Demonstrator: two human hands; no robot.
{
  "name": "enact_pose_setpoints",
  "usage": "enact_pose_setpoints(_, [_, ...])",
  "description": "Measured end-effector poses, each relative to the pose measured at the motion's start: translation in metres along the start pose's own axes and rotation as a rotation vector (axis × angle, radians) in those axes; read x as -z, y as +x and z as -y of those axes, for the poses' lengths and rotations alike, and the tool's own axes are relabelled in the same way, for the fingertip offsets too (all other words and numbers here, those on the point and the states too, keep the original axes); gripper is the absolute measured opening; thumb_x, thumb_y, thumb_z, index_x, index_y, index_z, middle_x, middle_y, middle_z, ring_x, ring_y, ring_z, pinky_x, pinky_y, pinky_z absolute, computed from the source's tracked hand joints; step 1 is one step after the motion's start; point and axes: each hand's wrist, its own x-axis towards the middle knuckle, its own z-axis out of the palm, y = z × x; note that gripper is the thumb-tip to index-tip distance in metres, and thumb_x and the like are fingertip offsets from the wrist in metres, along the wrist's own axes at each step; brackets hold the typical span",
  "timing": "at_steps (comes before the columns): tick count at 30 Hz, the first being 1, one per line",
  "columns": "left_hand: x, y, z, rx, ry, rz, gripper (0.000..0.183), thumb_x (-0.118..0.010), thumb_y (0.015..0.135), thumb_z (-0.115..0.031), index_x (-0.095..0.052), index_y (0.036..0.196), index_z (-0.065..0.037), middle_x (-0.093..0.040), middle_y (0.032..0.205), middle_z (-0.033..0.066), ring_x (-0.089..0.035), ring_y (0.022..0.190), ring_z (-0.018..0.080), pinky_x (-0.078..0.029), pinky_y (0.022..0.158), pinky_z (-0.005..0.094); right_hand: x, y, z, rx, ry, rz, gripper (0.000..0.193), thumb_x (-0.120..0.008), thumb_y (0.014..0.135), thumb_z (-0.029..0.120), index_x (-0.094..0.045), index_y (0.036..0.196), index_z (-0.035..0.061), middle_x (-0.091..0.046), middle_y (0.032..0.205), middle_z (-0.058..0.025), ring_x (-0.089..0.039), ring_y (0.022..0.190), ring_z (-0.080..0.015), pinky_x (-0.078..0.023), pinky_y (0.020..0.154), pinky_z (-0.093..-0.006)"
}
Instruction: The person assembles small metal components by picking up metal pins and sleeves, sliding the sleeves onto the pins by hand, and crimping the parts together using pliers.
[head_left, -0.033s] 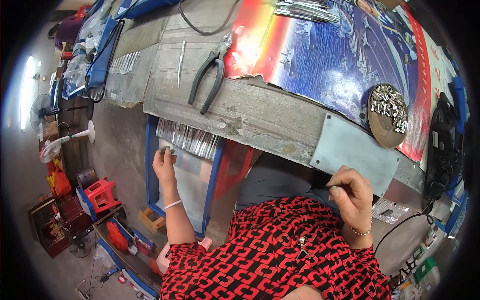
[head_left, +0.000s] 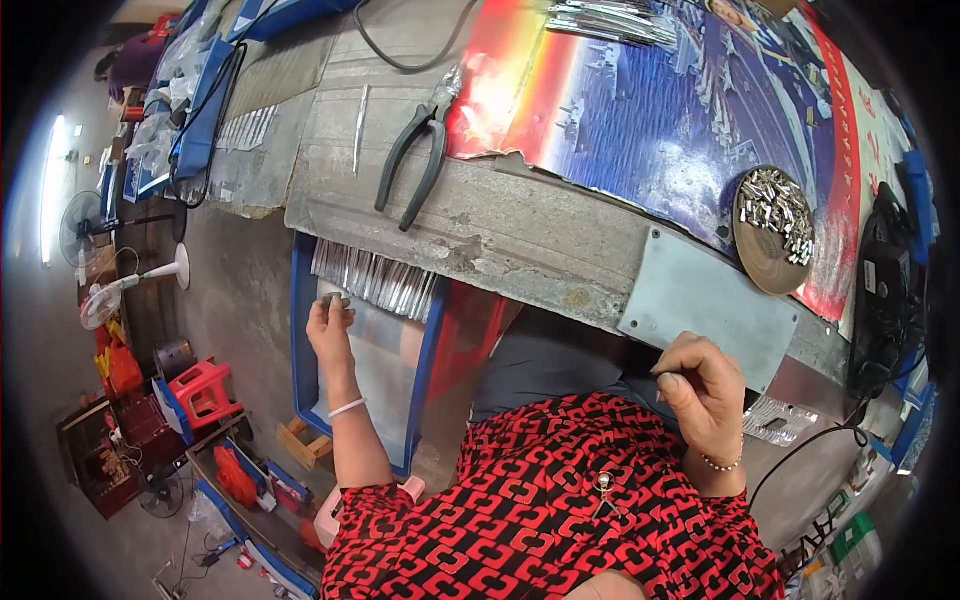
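My left hand [head_left: 328, 335] is over the blue-rimmed bin [head_left: 432, 365], beside a row of thin silver metal strips [head_left: 375, 280] standing inside it. Its fingers are pinched together, and whatever is between the dark fingertips is too small to make out. My right hand [head_left: 708, 392] hovers by the near edge of a grey metal plate [head_left: 705, 300] fixed to the bench. Those fingers are curled in toward the thumb; anything held there is hidden. Past the plate stands a round brown dish [head_left: 770, 272] with many small silver metal pieces [head_left: 775, 210].
Pliers [head_left: 415, 165] with dark handles and a lone thin strip [head_left: 361, 130] lie on the worn bench [head_left: 480, 215]. A pile of strips [head_left: 610, 22] rests on a printed sheet [head_left: 640, 120] at the back. A black device [head_left: 885, 290] with cables is at the right.
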Motion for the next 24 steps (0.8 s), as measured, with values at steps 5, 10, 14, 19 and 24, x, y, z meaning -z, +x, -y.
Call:
enact_pose_setpoints(5, [-0.012,0.013,0.006,0.049,-0.150,0.045,0.015,-0.057,0.089,-0.014,-0.058,0.095,0.000,-0.060,0.081,0.0039,-0.057,0.068,0.0103,-0.047,0.062,0.0217,0.006,0.005,-0.004,0.109,-0.108,0.054,0.007,-0.060,0.081,0.006,-0.057,0.084,0.0007,-0.057,0.072,-0.0089,-0.056,0.061,-0.0201,-0.044,0.056,-0.0282])
enact_pose_setpoints(10, [0.000,-0.008,-0.026,-0.015,0.002,-0.062,0.019,-0.055,0.089,-0.012,-0.057,0.101,0.002,-0.059,0.087,0.0052,-0.057,0.072,0.0109,-0.047,0.065,0.0228,0.008,0.007,0.001,0.126,-0.056,0.205,0.008,-0.059,0.083,0.010,-0.056,0.086,0.0025,-0.057,0.077,-0.0103,-0.058,0.067,-0.0272,-0.046,0.060,-0.0332])
enact_pose_setpoints(14, [-0.014,-0.036,-0.087,-0.262,0.084,-0.002,0.016,-0.051,0.092,-0.010,-0.056,0.102,0.001,-0.059,0.088,0.0046,-0.055,0.074,0.0098,-0.046,0.069,0.0220,0.019,-0.003,-0.005,0.117,-0.031,0.532,0.012,-0.056,0.087,0.016,-0.054,0.089,0.0035,-0.056,0.082,-0.0120,-0.057,0.075,-0.0314,-0.046,0.064,-0.0385])
enact_pose_setpoints(19, [-0.068,-0.075,-0.160,-0.395,-0.074,0.114,0.013,-0.052,0.091,-0.003,-0.056,0.102,0.001,-0.058,0.092,0.0052,-0.055,0.077,0.0101,-0.046,0.072,0.0223,0.056,-0.037,-0.020,-0.173,-0.406,0.400,0.023,-0.057,0.085,0.022,-0.056,0.095,0.0018,-0.060,0.087,-0.0170,-0.058,0.079,-0.0362,-0.047,0.067,-0.0423])
enact_pose_setpoints(24, [-0.111,-0.092,-0.200,-0.542,-0.133,0.455,0.015,-0.051,0.088,0.004,-0.055,0.103,0.003,-0.056,0.095,0.0084,-0.058,0.080,0.0121,-0.047,0.075,0.0235,0.078,-0.090,-0.069,-0.383,-0.865,0.025,0.023,-0.059,0.082,0.018,-0.058,0.096,0.0003,-0.061,0.085,-0.0194,-0.059,0.079,-0.0353,-0.047,0.068,-0.0402])
